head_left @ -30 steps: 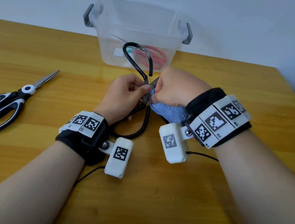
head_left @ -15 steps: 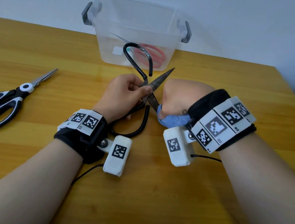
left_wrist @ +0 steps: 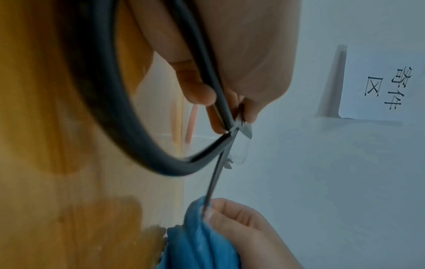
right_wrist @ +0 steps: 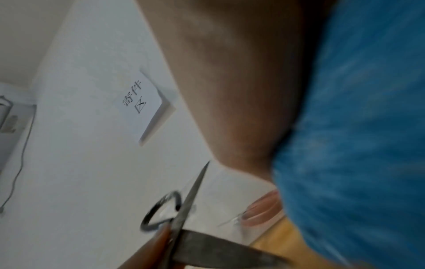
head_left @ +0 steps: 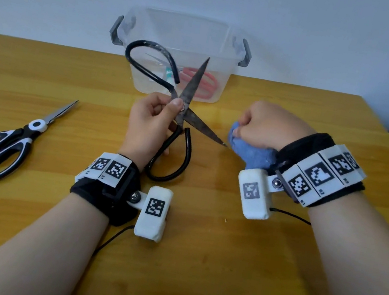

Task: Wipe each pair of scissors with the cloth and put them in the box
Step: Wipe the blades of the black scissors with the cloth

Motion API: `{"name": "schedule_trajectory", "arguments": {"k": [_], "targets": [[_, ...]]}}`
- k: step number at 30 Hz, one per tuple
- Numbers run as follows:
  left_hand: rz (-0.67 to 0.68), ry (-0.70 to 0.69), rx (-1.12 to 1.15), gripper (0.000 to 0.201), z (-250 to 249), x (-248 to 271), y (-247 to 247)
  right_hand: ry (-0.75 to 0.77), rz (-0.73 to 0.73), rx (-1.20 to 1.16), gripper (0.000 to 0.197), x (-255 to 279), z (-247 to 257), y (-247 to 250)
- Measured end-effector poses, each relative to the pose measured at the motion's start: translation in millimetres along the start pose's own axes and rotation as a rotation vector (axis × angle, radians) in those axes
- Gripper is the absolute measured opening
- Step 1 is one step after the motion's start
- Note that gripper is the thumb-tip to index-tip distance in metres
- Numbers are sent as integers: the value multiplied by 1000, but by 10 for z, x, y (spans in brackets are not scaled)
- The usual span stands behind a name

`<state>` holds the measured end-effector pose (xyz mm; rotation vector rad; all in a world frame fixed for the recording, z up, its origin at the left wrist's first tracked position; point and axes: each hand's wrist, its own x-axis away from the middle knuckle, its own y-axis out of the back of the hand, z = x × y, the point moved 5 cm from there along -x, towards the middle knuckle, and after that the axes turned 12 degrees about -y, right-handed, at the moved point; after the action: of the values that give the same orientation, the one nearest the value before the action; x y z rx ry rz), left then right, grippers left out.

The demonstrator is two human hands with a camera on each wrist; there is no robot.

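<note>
My left hand (head_left: 157,115) pinches black-handled iron scissors (head_left: 189,94) at the pivot, blades spread wide above the table. One dark blade points up toward the box, the other points right. My right hand (head_left: 259,130) grips a bunched blue cloth (head_left: 249,152); the right-pointing blade's tip meets the cloth at my fingers (left_wrist: 220,211). The blue cloth (right_wrist: 358,127) fills the right wrist view beside the blades (right_wrist: 190,202). The clear plastic box (head_left: 181,38) stands at the back, with red-handled scissors (head_left: 207,84) inside. Black-and-white scissors (head_left: 5,140) lie shut at the table's left.
The wooden table (head_left: 193,264) runs to a white wall behind the box. The box has grey side handles (head_left: 116,32). A paper sign (right_wrist: 142,100) with printed characters hangs on the wall. The table's right edge drops off near my right wrist.
My right hand has drawn the cloth outward along the blade to its tip, moving right. The scissors' blades have come out from under that hand and opened wide.
</note>
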<state>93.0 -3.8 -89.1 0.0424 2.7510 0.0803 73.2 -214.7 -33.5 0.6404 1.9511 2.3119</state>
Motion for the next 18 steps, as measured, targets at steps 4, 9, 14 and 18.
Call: {"name": "schedule_trajectory", "arguments": {"k": [4, 9, 14, 18], "targets": [[-107, 44, 125, 17, 32, -18, 8, 5, -288, -464, 11, -102, -212, 180], [-88, 47, 145, 18, 22, -12, -12, 253, -311, -891, 21, -151, -205, 125], [1, 33, 68, 17, 25, -8, -38, 427, -33, -1148, 32, -107, -45, -47], [75, -4, -23, 16, 20, -1, -70, 455, 27, -1001, 19, -47, 69, -148]]}}
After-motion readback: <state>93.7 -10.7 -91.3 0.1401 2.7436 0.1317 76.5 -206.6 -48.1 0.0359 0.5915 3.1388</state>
